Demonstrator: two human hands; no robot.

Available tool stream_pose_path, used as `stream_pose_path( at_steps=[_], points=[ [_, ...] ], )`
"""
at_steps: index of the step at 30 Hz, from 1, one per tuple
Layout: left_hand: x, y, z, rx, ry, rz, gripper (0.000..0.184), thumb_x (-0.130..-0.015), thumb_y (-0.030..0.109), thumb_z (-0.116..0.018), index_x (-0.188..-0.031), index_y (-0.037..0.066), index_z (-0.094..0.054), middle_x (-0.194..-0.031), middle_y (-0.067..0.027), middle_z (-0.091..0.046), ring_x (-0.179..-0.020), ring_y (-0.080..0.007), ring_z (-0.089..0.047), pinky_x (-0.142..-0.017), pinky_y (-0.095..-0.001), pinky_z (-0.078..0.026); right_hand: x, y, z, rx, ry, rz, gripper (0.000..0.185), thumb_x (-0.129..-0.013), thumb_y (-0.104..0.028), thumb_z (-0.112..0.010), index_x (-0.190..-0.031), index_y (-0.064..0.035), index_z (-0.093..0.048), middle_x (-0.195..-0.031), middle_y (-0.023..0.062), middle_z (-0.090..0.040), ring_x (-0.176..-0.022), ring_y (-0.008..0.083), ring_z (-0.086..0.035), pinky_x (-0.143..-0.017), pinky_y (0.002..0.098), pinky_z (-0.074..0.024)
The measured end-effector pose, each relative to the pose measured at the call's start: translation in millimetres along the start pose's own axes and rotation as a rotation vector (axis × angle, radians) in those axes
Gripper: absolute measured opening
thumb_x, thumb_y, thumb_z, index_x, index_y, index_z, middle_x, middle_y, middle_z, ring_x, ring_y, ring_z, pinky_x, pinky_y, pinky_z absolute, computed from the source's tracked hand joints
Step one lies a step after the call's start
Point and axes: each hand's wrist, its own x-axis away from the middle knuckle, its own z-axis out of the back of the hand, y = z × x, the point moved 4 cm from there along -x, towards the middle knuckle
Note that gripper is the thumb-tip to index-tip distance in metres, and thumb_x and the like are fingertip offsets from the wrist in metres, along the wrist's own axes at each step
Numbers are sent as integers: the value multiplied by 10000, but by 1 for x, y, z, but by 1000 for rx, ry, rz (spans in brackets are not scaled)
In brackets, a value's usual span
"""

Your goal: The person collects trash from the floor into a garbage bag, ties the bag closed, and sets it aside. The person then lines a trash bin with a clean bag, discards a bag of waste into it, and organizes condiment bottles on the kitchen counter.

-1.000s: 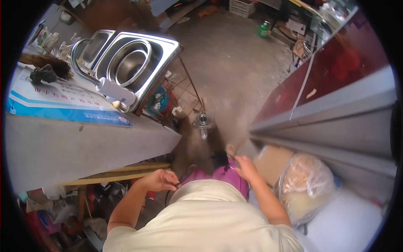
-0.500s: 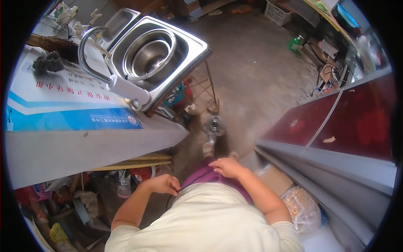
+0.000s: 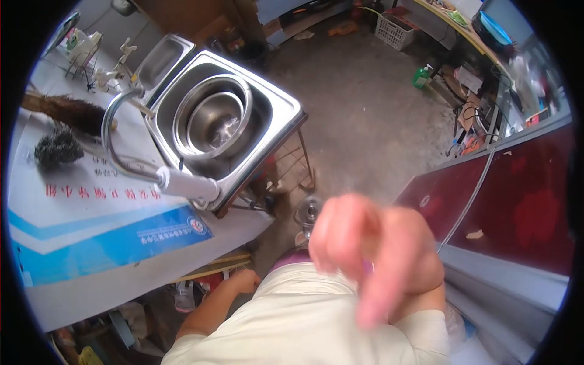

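Note:
My right hand (image 3: 380,249) is raised close to the camera and blurred. Several of its fingers curl to the left, while another digit points downward, apart from them. No object shows in it. Beside my waist, my left hand (image 3: 246,281) is closed at the left edge of the pale shirt (image 3: 304,310), and whatever its fingers hold is hidden. A strip of purple trousers (image 3: 289,258) shows past the shirt. Beyond my right hand, a round metal object (image 3: 308,210) stands on the floor, partly covered by that hand.
To the left, a steel sink (image 3: 277,91) holds nested metal bowls (image 3: 213,115); a faucet (image 3: 109,125) curves beside it. A dark scrubber (image 3: 58,148) lies on the printed board (image 3: 109,243). A dark red panel (image 3: 517,188) bounds the right. A green bottle (image 3: 421,76) stands farther off.
My right hand has left the dark cord at the waist and risen toward the camera. My left hand remains at the waist, slightly lower in view. The view has tilted a little.

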Motion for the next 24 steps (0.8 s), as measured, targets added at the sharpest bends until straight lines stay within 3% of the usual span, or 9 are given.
stream_pose_path(
  at_steps=[2, 5, 8, 11, 15, 20, 24],
  points=[
    [-9, 9, 14, -60, -83, 78, 185, -676, 153, -579, -835, 147, -673, -864, -100, -643, -815, -299, -605, -702, -399, -479, -16, -16, 4, -35, -103, 60, 84, -754, -57, -597, -820, -67, -648, -841, 72, -511, -785, 204, -463, -710, 308, -398],
    [-34, 11, 41, -95, -3, 100, 186, -695, 188, -588, -862, 155, -662, -879, -118, -628, -837, -303, -598, -719, -409, -478, -30, -34, 33, -85, -219, 91, 80, -748, -60, -601, -816, -68, -643, -847, 71, -506, -790, 204, -461, -713, 307, -396],
    [-59, 47, 108, -28, 271, 106, 177, -712, 210, -599, -869, 151, -655, -851, -133, -611, -827, -311, -590, -714, -414, -477, -43, -56, 78, -137, -306, 92, 77, -743, -64, -605, -813, -70, -637, -852, 71, -502, -795, 204, -459, -715, 306, -393],
    [-82, 111, 200, 78, 586, -17, 185, -735, 169, -614, -898, 84, -634, -867, -111, -598, -806, -315, -567, -681, -406, -462, -59, -84, 131, -190, -356, 85, 75, -737, -67, -609, -809, -71, -631, -857, 71, -497, -799, 204, -457, -718, 306, -391],
    [-124, 188, 306, 37, 812, -220, 166, -746, 128, -604, -904, 83, -627, -833, -83, -579, -794, -287, -565, -667, -393, -459, -80, -121, 191, -239, -394, 81, 74, -730, -71, -614, -803, -73, -624, -865, 71, -490, -806, 204, -454, -722, 304, -387],
    [-160, 258, 409, -115, 832, -330, 203, -703, 108, -589, -905, 93, -614, -835, -87, -567, -802, -270, -562, -677, -381, -438, -93, -155, 246, -256, -389, 100, 77, -720, -76, -620, -797, -75, -614, -874, 71, -482, -814, 204, -451, -726, 303, -383],
    [-177, 274, 449, -99, 892, -410, 224, -686, 105, -594, -909, 90, -615, -851, -79, -570, -803, -268, -562, -685, -382, -438, -99, -166, 272, -248, -384, 101, 81, -713, -81, -625, -792, -77, -607, -881, 70, -476, -820, 204, -448, -730, 302, -380]
  ],
)
